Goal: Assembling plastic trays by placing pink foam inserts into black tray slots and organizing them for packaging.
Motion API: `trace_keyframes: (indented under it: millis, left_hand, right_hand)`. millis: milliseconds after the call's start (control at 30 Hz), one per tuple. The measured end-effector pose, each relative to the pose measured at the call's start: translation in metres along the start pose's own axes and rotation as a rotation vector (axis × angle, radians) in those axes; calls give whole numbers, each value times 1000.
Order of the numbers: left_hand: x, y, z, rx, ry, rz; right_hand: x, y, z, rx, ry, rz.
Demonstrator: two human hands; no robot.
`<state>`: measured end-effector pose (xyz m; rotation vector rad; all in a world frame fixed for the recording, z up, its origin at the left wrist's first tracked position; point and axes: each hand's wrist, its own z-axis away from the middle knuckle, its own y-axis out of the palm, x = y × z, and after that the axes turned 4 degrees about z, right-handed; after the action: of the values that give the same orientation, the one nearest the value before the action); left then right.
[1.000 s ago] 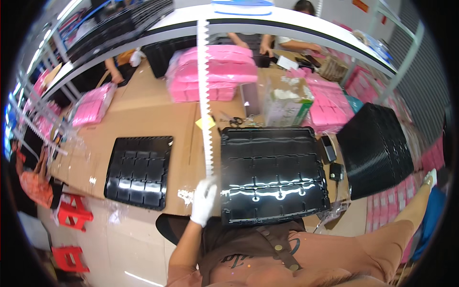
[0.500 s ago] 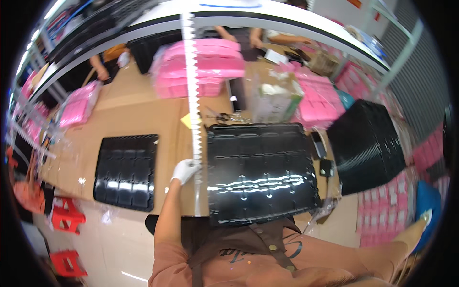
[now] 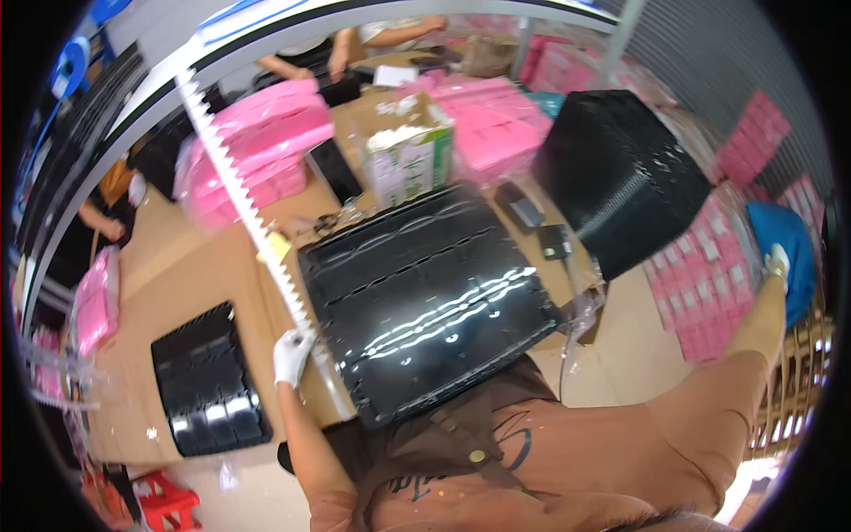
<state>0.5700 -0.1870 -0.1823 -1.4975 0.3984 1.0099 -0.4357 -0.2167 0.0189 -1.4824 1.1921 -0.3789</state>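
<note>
My left hand (image 3: 292, 356), in a white glove, rests at the left edge of the large black plastic tray (image 3: 425, 306), beside the foot of a white notched strip (image 3: 232, 182). Its fingers are curled together; what they hold, if anything, is hidden. Stretched far out to the right, my right hand (image 3: 777, 264), with white on its fingers, is against a blue bag-like thing (image 3: 798, 288); its grip is too small to make out. The large tray lies in front of me with light glaring off its sections. A smaller black tray (image 3: 211, 381) lies farther left on the cardboard.
Pink wrapped packs (image 3: 257, 146) and an open carton (image 3: 408, 160) stand at the back. Right of the tray are small dark boxes (image 3: 521, 206) and a tall black tray stack (image 3: 620, 177). Pink bundles (image 3: 705, 275) are piled beyond. Other people's hands (image 3: 337, 58) work across the table.
The view has swung to the right and tilted. My right arm now shows extended at the blue thing; my left hand stays by the strip and the large tray's left edge.
</note>
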Motion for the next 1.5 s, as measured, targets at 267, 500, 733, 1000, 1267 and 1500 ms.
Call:
trace_keyframes:
  millis: [267,500,733,1000,1267,1500]
  left_hand:
    - [79,35,-36,81,152,176]
    - [49,5,-4,153,-57,119]
    - [91,13,-22,202,20,28]
    - [87,13,-11,178,-60,338]
    - [42,-6,44,111,-163,692]
    - [-34,-34,92,-101,-151,975]
  right_hand:
    - [-59,-66,-43,40,83,-71]
    - [-20,-103,13,171,552,-668]
    - [-47,-66,11,261,622,-547]
    - [-41,-71,-8,121,736,-494]
    - [-122,-48,-54,-108,191,-199]
    - [151,-269,104,-171,379,-912]
